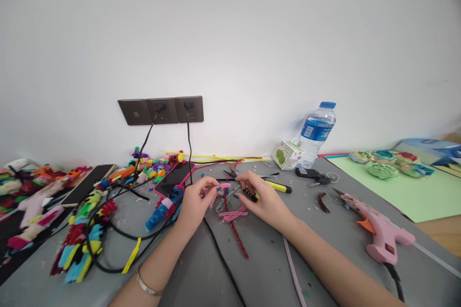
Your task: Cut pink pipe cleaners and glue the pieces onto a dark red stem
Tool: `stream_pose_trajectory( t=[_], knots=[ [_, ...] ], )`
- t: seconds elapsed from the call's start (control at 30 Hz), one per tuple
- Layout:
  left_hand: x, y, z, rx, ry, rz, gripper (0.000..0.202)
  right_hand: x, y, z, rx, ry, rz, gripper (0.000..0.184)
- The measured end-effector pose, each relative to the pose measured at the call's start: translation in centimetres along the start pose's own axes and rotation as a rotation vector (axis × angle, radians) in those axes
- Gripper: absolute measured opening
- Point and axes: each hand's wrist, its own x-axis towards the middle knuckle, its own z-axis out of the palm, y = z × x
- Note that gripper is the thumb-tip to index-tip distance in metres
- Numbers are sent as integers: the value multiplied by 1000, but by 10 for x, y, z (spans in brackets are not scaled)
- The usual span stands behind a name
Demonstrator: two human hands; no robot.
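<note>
My left hand is closed in a pinch, thumb against fingertips, on a short pink pipe cleaner piece that pokes out to the right. Facing it, my right hand has its thumb and fingers apart, with nothing clearly held. Beneath and behind the right hand lies a yellow and black utility knife, partly hidden by it. Between the hands, a bundle of folded pink pipe cleaners rests on the table, next to a long red glittery pipe cleaner.
Finished pipe cleaner figures, black cables and a phone crowd the left. A pink glue gun lies at right, near keys. Behind stand a water bottle and small box. Green paper bears rosettes.
</note>
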Motion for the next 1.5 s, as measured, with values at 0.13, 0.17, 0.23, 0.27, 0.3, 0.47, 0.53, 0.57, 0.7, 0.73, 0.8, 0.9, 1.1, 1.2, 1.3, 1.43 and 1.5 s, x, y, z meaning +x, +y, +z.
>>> stream_pose_trajectory(
  t=[0.13,0.17,0.23,0.27,0.3,0.47,0.53,0.57,0.7,0.73,0.8,0.9,1.1,1.2,1.3,1.43,1.5],
  knots=[
    [1,-1,-1,5,36,-7,13,-3,14,2,-315,74,129,22],
    [2,-1,-2,8,46,-10,13,-4,19,4,-405,67,181,26],
    [3,-1,-2,6,61,-24,13,-9,25,8,-543,44,261,34],
    [4,-2,-2,4,67,-34,14,-11,27,10,-596,35,290,36],
    [4,-2,-3,4,76,-42,14,-12,28,12,-641,27,313,37],
    [6,-2,-3,-15,127,-69,14,-13,27,10,-724,-29,401,43],
    [7,-3,-3,-59,144,-80,14,-11,28,7,-687,-46,416,39],
    [7,-4,-3,-94,154,-88,15,-9,29,5,-665,-46,424,37],
    [9,-6,-3,-258,203,-141,18,-5,33,-4,-547,2,450,40],
    [9,-7,-2,-288,213,-151,20,-4,33,-7,-502,26,447,41],
    [10,-7,-2,-328,233,-163,22,-2,34,-12,-406,82,427,44],
    [11,-7,-2,-362,263,-164,25,-2,33,-14,-298,129,373,46],
    [10,-9,-1,-400,278,-149,28,-4,27,-5,-282,84,226,42],
    [9,-8,-1,-393,256,-117,28,-4,20,-4,-256,0,193,38],
    [9,-7,-1,-381,235,-93,27,-2,12,-7,-211,-81,186,36],
    [8,-5,-1,-381,224,-81,28,0,7,-9,-196,-117,191,33],
    [7,-2,-1,-377,217,-76,28,0,6,-9,-208,-132,196,33]
  ],
)
